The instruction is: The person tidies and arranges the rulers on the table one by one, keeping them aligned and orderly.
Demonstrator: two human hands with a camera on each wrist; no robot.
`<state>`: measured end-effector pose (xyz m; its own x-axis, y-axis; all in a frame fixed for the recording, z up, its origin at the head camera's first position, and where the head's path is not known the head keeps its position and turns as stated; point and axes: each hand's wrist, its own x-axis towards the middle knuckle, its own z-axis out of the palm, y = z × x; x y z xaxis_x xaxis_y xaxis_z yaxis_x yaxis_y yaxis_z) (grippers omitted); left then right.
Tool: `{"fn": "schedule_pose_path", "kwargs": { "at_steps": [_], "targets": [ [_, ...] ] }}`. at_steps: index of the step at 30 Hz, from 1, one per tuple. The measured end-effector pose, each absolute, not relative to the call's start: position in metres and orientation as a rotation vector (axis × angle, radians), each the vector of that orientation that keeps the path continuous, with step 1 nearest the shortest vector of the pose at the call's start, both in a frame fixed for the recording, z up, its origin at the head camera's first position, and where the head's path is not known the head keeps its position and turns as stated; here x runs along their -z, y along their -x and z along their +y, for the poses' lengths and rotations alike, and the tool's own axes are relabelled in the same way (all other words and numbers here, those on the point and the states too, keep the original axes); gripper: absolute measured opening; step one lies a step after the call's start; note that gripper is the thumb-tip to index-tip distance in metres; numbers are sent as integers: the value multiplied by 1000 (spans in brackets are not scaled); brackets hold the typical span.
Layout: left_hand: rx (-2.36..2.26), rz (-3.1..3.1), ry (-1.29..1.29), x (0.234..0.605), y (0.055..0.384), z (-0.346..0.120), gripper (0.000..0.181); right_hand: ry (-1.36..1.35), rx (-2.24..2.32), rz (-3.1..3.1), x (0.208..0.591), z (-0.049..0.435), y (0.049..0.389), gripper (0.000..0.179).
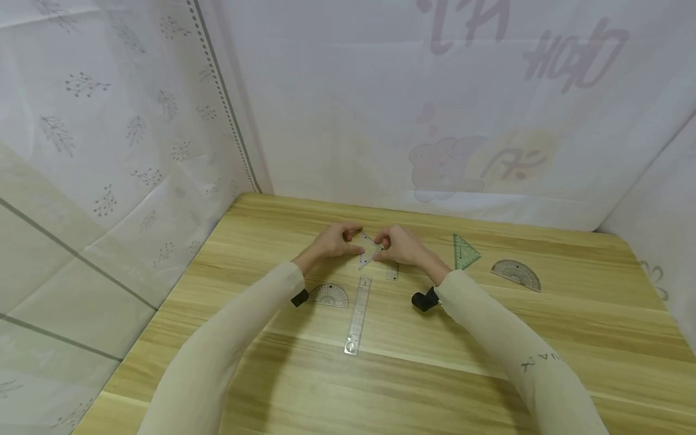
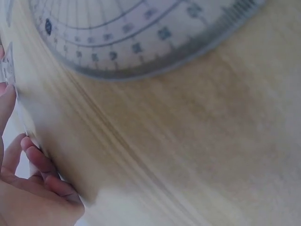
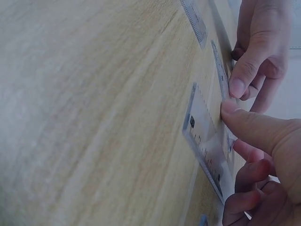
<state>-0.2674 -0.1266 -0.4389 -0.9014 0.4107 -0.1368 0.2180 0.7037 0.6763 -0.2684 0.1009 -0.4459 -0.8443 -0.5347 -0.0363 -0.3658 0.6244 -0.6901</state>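
Near the back middle of the table, a clear triangular set square (image 1: 369,249) lies between both hands. My left hand (image 1: 334,240) holds its left side, thumb and fingers at the edge. From the other side my right hand (image 1: 406,246) pinches it between thumb and fingers. The right wrist view shows the set square (image 3: 221,70) nearly edge-on, with both thumbs on it. A second clear ruler-like piece (image 3: 202,132) lies just under the right hand, partly hidden by it. Beside the left wrist is a clear protractor (image 1: 330,295), large in the left wrist view.
A long clear ruler (image 1: 357,317) lies in front of the hands. To the right are a green set square (image 1: 465,252) and another clear protractor (image 1: 516,274). Patterned cloth (image 1: 337,109) hangs behind the wooden table (image 1: 462,386) and along its sides.
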Motion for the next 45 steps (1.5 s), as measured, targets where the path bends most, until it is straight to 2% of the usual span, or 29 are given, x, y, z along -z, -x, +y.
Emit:
{"fn": "schedule_pose_path", "kwargs": {
  "at_steps": [6,14,24,45],
  "targets": [
    [-922,2658,-522,440,270,-126,65,750,1048,2605,449,102,270,32],
    [-949,2643,-503,440,270,-127,59,740,1035,2636,448,105,267,36],
    [-958,2654,-446,439,267,-126,72,720,1030,2655,445,104,265,32],
    [-995,2593,-474,436,272,-127,67,626,996,2626,440,96,266,31]
  ]
}}
